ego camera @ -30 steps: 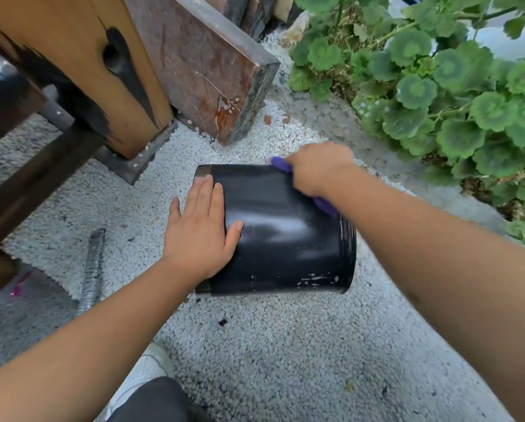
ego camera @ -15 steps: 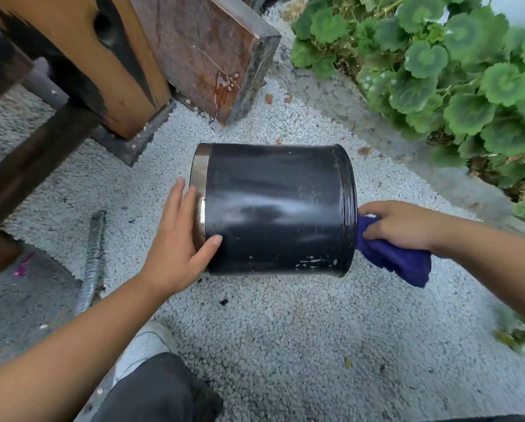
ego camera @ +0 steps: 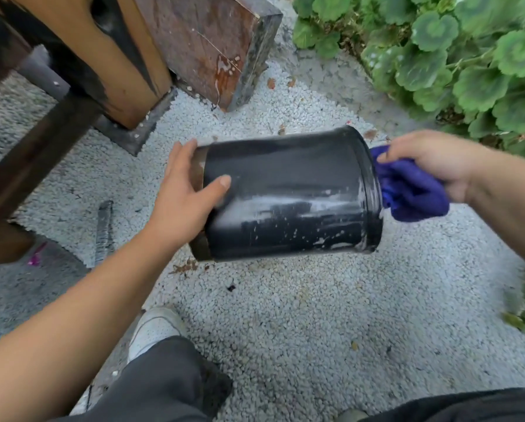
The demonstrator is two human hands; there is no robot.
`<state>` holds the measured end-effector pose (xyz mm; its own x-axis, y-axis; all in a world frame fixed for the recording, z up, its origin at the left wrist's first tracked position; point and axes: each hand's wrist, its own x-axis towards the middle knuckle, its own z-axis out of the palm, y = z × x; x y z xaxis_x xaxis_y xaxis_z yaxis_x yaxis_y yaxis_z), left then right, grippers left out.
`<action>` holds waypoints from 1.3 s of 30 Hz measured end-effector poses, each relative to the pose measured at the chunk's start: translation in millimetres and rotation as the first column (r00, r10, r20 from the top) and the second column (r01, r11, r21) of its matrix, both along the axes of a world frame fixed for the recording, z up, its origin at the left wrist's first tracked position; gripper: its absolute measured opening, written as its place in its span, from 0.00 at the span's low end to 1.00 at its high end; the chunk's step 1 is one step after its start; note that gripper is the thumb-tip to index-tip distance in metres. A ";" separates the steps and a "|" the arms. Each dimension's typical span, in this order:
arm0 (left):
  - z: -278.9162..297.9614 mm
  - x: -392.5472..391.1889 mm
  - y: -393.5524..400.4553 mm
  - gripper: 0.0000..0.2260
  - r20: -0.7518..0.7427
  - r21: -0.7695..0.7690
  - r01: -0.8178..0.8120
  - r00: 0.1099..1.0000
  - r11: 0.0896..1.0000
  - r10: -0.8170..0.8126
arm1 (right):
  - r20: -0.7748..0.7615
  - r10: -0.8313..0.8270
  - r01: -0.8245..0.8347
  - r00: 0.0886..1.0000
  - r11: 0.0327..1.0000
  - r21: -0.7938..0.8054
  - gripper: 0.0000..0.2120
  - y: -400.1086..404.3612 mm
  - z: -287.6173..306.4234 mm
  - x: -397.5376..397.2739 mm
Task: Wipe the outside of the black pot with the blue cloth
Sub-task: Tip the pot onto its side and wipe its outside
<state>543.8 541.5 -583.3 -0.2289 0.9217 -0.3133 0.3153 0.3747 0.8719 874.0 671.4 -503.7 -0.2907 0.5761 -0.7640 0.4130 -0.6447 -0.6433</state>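
Note:
The black pot [ego camera: 288, 193] lies on its side over the pebbled ground, its rim to the right and a metal band at its left end. White flecks and smears mark its lower side. My left hand [ego camera: 185, 193] grips the pot's left end, thumb across the black wall. My right hand [ego camera: 431, 161] holds the bunched blue cloth [ego camera: 407, 190] against the pot's right rim.
A wooden post [ego camera: 103, 56] on a metal foot and a rusty slab [ego camera: 206, 41] stand behind the pot. Green round-leaved plants [ego camera: 455, 56] fill the upper right. A metal rod [ego camera: 103, 229] lies at the left. My white shoe [ego camera: 151, 330] and dark trouser leg are below.
My right hand took the cloth off the pot's top and down to its right end. The pot has tilted and turned, showing more white flecks. My left hand shifted to grip the left end.

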 end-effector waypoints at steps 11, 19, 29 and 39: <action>25.3 -22.4 18.8 0.32 -0.343 0.147 0.391 0.882 0.909 -0.324 | -0.240 -0.272 0.256 0.932 0.962 -0.096 0.09 32.9 -7.1 -28.7; 30.2 -10.2 26.5 0.23 -0.546 0.222 0.115 0.837 0.968 0.025 | -0.349 -0.397 0.353 0.849 0.917 -0.184 0.15 31.1 -7.7 -26.5; 43.3 3.7 20.1 0.04 0.549 -0.070 -0.373 0.760 0.925 0.348 | -0.586 -0.479 0.372 0.654 0.878 -0.303 0.17 0.9 -12.1 -27.3; 45.0 -20.3 21.6 0.24 0.510 0.057 -0.350 0.815 0.935 0.274 | -0.474 -0.510 0.440 0.718 0.860 -0.258 0.21 -4.2 -20.8 -33.2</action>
<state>523.5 563.1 -538.2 -0.3649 0.8696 -0.3326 -0.2762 0.2401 0.9306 840.8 667.3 -524.5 -0.3666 0.6614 -0.6544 -0.3339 -0.7500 -0.5709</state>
